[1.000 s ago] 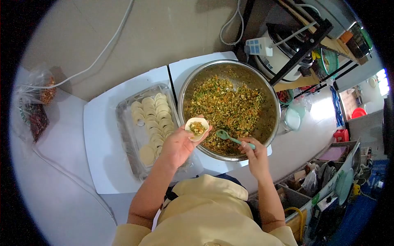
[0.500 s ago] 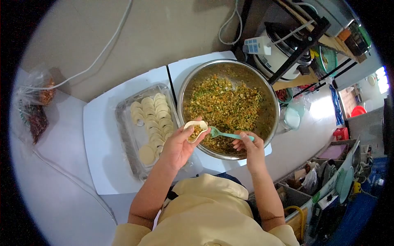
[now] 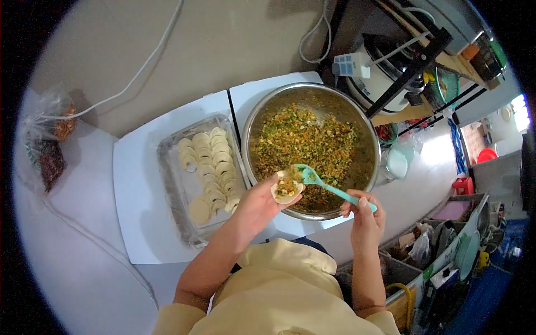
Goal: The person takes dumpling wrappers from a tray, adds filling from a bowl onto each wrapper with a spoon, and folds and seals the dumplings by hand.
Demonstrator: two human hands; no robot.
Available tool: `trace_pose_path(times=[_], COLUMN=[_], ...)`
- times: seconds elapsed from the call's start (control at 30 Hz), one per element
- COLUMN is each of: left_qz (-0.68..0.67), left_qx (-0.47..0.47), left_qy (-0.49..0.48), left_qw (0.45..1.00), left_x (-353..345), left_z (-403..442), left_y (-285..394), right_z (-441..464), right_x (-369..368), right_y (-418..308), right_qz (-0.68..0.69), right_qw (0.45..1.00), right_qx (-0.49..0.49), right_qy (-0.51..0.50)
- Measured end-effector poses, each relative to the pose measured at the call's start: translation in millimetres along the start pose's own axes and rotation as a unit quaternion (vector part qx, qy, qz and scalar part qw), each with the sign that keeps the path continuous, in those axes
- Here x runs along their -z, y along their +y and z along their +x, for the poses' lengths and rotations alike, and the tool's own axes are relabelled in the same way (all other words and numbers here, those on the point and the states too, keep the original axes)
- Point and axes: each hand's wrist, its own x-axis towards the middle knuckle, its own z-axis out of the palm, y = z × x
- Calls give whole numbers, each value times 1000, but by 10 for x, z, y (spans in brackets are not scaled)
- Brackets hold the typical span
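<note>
A round dough wrapper (image 3: 286, 196) with chopped filling on it rests in my left hand (image 3: 258, 205), the fingers curled around its edge. My right hand (image 3: 365, 213) grips the handle of a turquoise spoon (image 3: 334, 190). The spoon's head is at the wrapper's upper right edge, with some filling beside it. Behind both hands stands a large steel bowl (image 3: 369, 111) of chopped vegetable filling (image 3: 304, 134). To the left, a clear plastic tray (image 3: 172, 184) holds overlapping rows of round wrappers (image 3: 206, 164).
Tray and bowl stand on a white table (image 3: 137, 206) against the wall. A rice cooker (image 3: 374, 84) and a power strip (image 3: 352, 65) sit by a black-framed rack at the right. Plastic bags (image 3: 47, 139) lie at the far left; crates (image 3: 396, 268) are at the lower right.
My left hand has shifted slightly right, and the wrapper is now opened flatter, with more filling showing. My right hand has moved right and down, the spoon now angled more steeply.
</note>
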Motion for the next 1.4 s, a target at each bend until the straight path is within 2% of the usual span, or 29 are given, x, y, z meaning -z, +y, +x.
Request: trace_pose_path(times=[0.07,0.13,0.2,0.3,0.53,0.8,0.9,0.97,1.0,1.03,1.1,1.13,1.2,1.27,1.33,1.37,1.4], left_qz=[-18,-35,39,74,55,-6,13,50,86,87,102,103,135,111,88,64,41], left_qx=[-1,-2,7,3,11,41,39,31,22,23,15,15,7,12,17,33,49], left_qy=[-13,-26,3,14,44,-46,-21,-10,2,2,-1,-2,5,-4,-14,-32,-49], left_qw=[1000,999,999,997,997,998,999,998,996,996,995,995,991,994,996,997,997], left_x=[-41,-83,-136,-80,-69,-18,-90,-137,-147,-143,-135,-138,-151,-188,-204,-194,-196], left_z=[36,62,59,102,128,149,119,101,97,98,102,102,94,67,66,72,74], left_y=[-19,-13,3,-33,-40,-33,-24,-27,-32,-37,-49,-54,-64,-61,-63,-70,-80], right_z=[-93,-135,-145,-118,-52,45,104,110,91,89,77,44,18,15,21,10,-10], right_x=[-17,-34,-36,-22,35,113,212,307,304,282,202,198,143,131,145,157,150], right_y=[-62,-99,-114,-118,-64,-9,112,277,264,246,214,229,112,61,41,65,106], right_qz=[-100,-108,-115,-118,-48,62,44,-243,-416,-416,-595,-603,-609,-614,-568,-569,-501], right_qw=[992,991,989,990,998,996,996,967,897,897,740,742,729,715,750,749,807], right_qx=[53,66,78,66,42,24,36,74,143,143,256,220,236,252,262,263,256], right_qy=[-54,-54,-56,-45,-16,53,74,11,-44,-43,-182,-193,-207,-219,-215,-214,-182])
